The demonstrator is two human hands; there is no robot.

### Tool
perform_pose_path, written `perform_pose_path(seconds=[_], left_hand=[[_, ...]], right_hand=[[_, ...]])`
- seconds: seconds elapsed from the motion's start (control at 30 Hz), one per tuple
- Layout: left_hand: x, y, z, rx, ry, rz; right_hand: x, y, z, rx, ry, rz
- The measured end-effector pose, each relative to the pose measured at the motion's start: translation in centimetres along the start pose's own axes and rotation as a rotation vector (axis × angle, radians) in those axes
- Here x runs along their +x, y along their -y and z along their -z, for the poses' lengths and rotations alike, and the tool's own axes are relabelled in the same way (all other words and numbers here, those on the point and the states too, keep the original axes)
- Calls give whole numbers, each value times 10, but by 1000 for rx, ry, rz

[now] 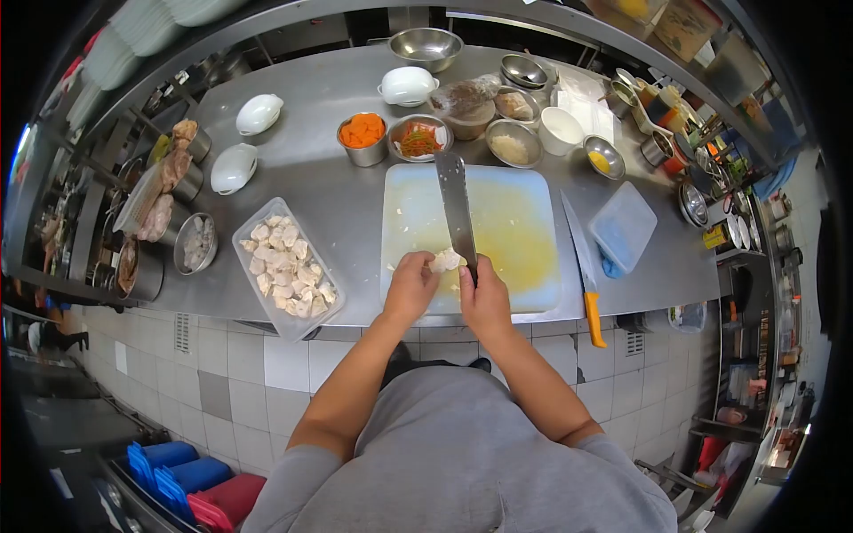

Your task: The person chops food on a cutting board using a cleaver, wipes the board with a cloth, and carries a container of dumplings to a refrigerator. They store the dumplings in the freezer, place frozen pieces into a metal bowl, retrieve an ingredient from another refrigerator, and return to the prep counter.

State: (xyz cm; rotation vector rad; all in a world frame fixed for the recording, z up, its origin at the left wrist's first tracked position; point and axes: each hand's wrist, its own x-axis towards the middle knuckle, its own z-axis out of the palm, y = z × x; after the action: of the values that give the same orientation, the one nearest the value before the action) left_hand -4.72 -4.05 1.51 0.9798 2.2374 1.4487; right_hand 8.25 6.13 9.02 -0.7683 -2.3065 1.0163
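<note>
Over the near edge of the cutting board (515, 222), my left hand (413, 286) is closed on a pale piece of food (447, 260). My right hand (484, 298) grips a dark-bladed knife (457, 204), its blade pointing away from me and lying beside the pale piece. Small pale scraps and a yellow wet stain mark the board. Left of the board, a clear plastic tub (330, 318) holds many pale chunks (284, 266). A second knife with an orange handle (593, 313) lies to the right of the board.
Behind the board stand a pot of orange pieces (362, 131), a bowl of shredded vegetables (419, 139) and several other bowls. A translucent lid (624, 226) lies right of the orange-handled knife. White dishes (234, 169) and a small metal bowl (195, 243) are at left.
</note>
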Motion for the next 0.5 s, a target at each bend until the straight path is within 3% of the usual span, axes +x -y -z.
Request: perform_pose_path(seconds=[0.07,0.13,0.37,0.43,0.5], left_hand=[[1,4,-4,16,17,-1],[2,5,-8,33,-12,10],[4,-2,-2,-31,27,101],[2,-13,-2,191,-148,-127],[5,-32,-1,224,-130,-173]], right_hand=[[-1,-17,-16,-17,-6,-21],[-6,-36,-32,-118,156,-86],[-8,-25,-12,-101,147,-140],[-10,-14,2,-14,17,-109],[-11,-10,17,-13,-36,-94]])
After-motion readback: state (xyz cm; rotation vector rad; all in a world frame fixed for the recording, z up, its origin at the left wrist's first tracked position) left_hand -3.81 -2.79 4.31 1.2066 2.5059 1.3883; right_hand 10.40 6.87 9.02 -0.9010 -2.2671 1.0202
